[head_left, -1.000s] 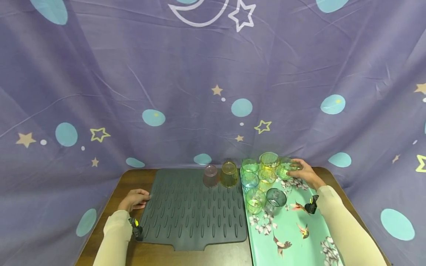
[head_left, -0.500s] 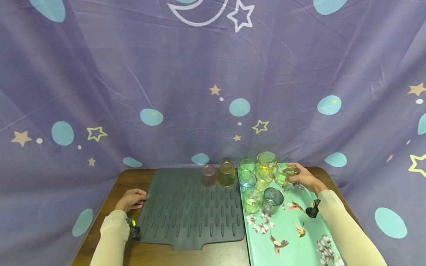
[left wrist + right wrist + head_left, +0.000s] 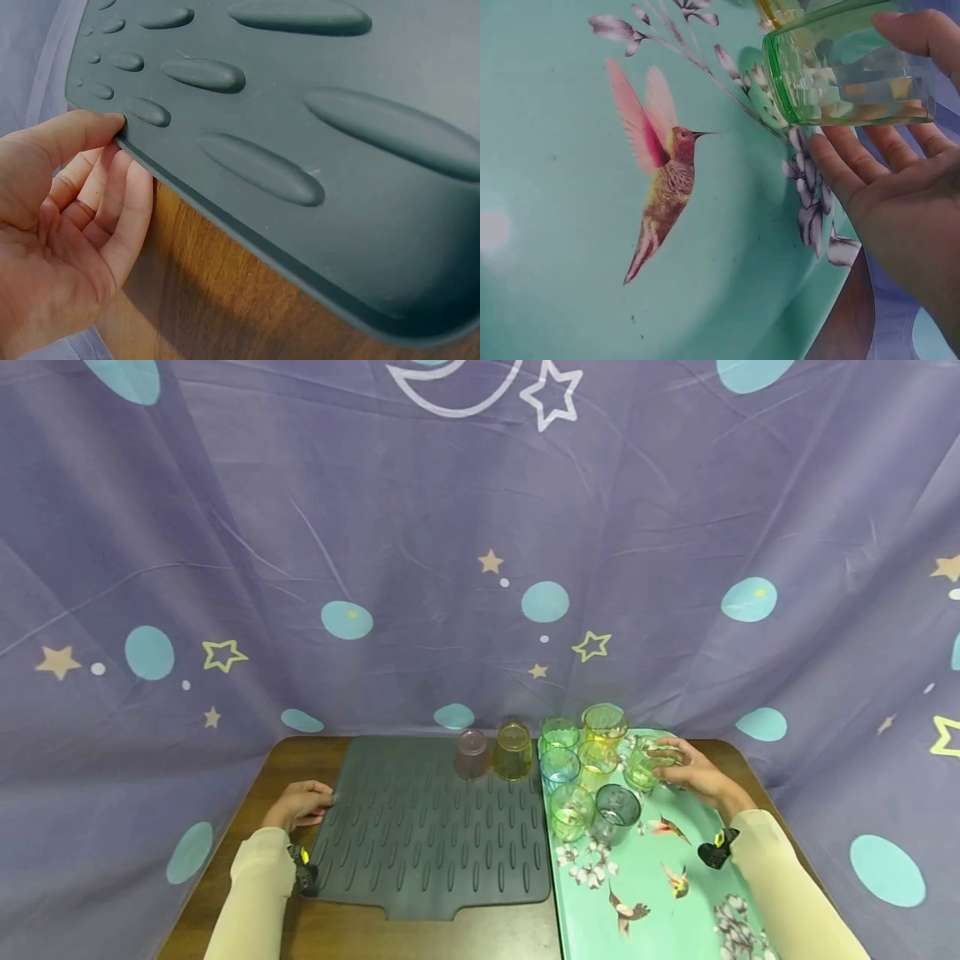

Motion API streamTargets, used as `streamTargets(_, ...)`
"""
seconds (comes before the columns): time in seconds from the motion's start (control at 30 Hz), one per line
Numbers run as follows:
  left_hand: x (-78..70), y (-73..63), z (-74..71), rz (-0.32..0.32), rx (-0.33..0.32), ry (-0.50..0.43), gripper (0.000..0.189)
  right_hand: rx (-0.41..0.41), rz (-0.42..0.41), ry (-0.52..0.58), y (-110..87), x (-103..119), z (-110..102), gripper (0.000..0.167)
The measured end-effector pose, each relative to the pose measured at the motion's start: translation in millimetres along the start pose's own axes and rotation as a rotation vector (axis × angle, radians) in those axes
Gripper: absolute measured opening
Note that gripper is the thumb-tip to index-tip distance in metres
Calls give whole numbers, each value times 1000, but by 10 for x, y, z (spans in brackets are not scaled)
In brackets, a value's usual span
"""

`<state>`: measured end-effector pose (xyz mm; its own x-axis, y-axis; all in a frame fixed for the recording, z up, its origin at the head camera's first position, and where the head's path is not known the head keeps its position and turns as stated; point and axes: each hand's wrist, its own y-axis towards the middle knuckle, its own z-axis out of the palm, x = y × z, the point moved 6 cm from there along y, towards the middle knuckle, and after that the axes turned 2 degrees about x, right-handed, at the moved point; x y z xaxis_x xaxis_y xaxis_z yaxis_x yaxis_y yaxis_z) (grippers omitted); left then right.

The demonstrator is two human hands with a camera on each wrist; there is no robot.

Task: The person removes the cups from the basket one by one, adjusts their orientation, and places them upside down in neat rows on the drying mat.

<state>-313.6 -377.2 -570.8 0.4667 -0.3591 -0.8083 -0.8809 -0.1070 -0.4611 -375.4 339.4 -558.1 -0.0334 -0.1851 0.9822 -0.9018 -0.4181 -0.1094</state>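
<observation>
My left hand (image 3: 302, 804) pinches the edge of the dark grey drying mat (image 3: 420, 827); in the left wrist view the thumb (image 3: 97, 129) lies on top, the other fingers below. At the right, my right hand (image 3: 693, 774) holds a clear green glass (image 3: 642, 766) over the floral green tray (image 3: 675, 910). In the right wrist view this green glass (image 3: 847, 71) sits between thumb and fingers; whether it touches the tray I cannot tell. Left of it on the tray stand a yellow glass (image 3: 599, 762), a grey glass (image 3: 617, 811) and several other coloured glasses.
A pink glass (image 3: 472, 755) and an amber glass (image 3: 513, 752) stand upside down at the mat's back right corner. The wooden table (image 3: 247, 827) shows around mat and tray. Behind it hangs a purple patterned cloth (image 3: 420, 568).
The right hand and the green glass have shifted a little towards me, away from the back edge of the tray. The left hand stays at the mat's edge.
</observation>
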Motion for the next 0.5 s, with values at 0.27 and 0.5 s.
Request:
streamTargets(0.27,-10,0,-5,9,-5,4,17,91,-122,245,-35,152,-14,49)
streamTargets(0.5,18,-28,-9,4,11,6,15,165,-196,362,33,539,-23,52)
